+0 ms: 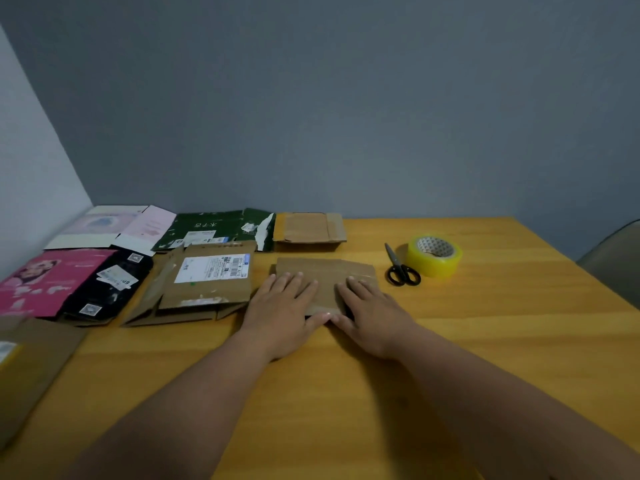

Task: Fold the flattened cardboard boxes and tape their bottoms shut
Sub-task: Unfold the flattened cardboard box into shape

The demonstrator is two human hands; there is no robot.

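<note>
A small flattened brown cardboard box [327, 271] lies on the wooden table [485, 341] in front of me. My left hand [282, 306] rests flat on its left part with fingers straight. My right hand [369, 310] lies flat on its right part, and the two thumbs nearly touch at the box's near edge. A roll of yellow tape [434, 257] stands to the right, with black-handled scissors [400, 266] beside it.
Several flattened boxes lie at the left: a brown one with a white label [204, 282], a black one [107, 289], a pink one [52, 278], a green one [214, 228] and pale pink ones [114, 225]. A brown box [310, 227] sits at the back. A chair [616, 261] stands right.
</note>
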